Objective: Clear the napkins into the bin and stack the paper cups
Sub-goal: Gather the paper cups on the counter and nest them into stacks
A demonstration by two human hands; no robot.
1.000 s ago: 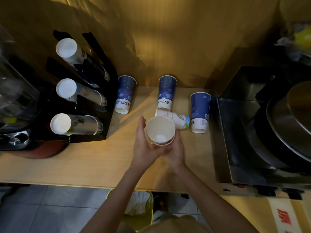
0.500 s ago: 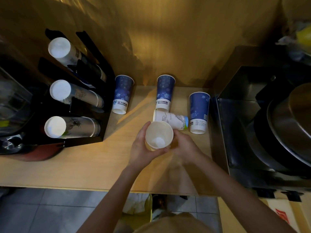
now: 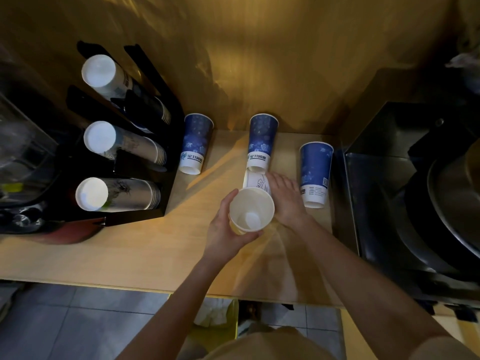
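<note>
My left hand holds an upright white paper cup above the wooden counter, its mouth facing me. My right hand lies over a white cup lying on its side just behind it; whether the fingers grip it I cannot tell. Three blue cups stand upside down: one by the rack, one at the back, one at the right. Below the counter's front edge, white napkins sit in a yellow bin.
A black rack at the left holds three tilted sleeves of stacked cups. A dark metal appliance fills the right side. A wooden wall runs behind the counter. Grey floor tiles show below.
My right hand left the held cup and reached back onto the cup lying on its side. My left hand keeps the white cup, shifted slightly.
</note>
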